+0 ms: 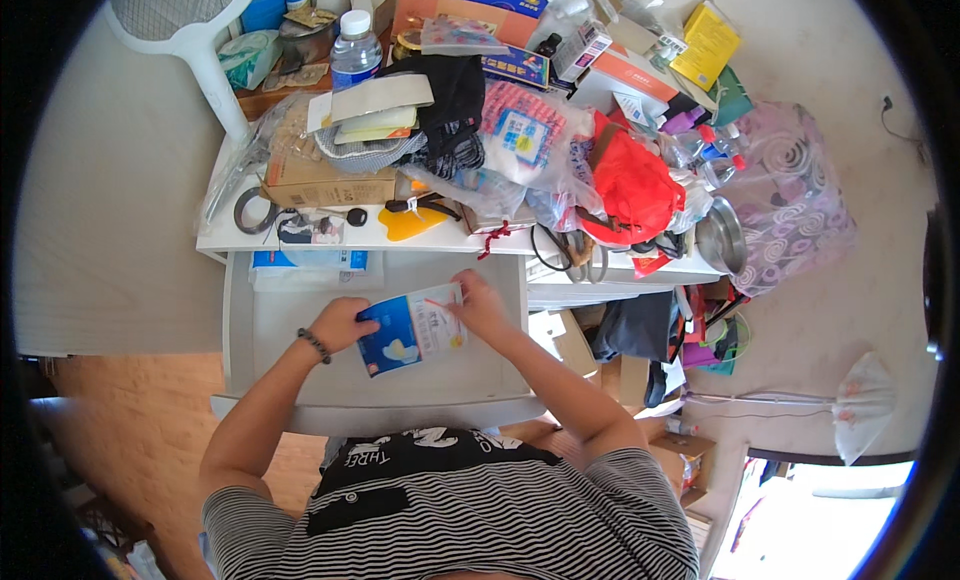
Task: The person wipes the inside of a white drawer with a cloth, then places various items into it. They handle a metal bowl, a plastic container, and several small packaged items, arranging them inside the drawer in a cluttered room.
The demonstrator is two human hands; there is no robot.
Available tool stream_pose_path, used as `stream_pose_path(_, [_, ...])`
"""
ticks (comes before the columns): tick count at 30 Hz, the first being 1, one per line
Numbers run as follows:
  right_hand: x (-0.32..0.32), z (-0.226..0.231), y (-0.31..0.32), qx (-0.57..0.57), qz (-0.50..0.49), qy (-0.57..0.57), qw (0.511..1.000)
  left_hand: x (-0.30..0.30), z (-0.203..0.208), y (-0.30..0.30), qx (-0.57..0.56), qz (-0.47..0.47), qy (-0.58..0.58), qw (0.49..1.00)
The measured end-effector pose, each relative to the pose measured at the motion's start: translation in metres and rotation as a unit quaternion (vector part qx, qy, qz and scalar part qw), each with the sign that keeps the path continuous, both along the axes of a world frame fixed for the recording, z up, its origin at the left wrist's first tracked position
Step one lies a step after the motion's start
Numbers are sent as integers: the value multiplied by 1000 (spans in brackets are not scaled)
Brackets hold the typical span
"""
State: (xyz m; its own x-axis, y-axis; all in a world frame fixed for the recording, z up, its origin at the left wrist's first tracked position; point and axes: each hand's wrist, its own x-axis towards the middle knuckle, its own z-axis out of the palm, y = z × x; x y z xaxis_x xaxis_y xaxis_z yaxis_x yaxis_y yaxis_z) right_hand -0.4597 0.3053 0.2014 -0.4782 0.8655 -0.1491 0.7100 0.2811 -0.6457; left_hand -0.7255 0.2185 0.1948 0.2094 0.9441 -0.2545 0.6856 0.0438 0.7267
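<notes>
Over an open white drawer (300, 365) I hold a flat blue and white plastic packet (398, 342), tilted a little. My left hand (342, 326), with a dark beaded bracelet on its wrist, grips the packet's left side. At the upper right corner of the packet, the fingers of my right hand (480, 308) pinch its edge. Another blue and white packet (310, 264) lies at the back left of the drawer, partly under the cabinet top.
Heaped on the white cabinet top (215, 230) are a cardboard box (330, 185), a red bag (635, 180), a clear bottle (356, 52), a roll of black tape (256, 210) and a yellow scraper-like piece (408, 223). A white mesh racket (190, 30) stands at left. A metal bowl (722, 236) sits at right.
</notes>
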Motion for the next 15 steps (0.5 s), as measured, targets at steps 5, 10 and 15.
stream_pose_path(5, [24,31,-2,169,58,-84,980,61,-21,61,55,35,-3,998])
stream_pose_path(10, [2,110,-8,242,129,112,955,77,-16,62,333,102,198,916])
stream_pose_path(15, [-22,189,53,291,17,214,932,46,119,45,97,63,-9,993])
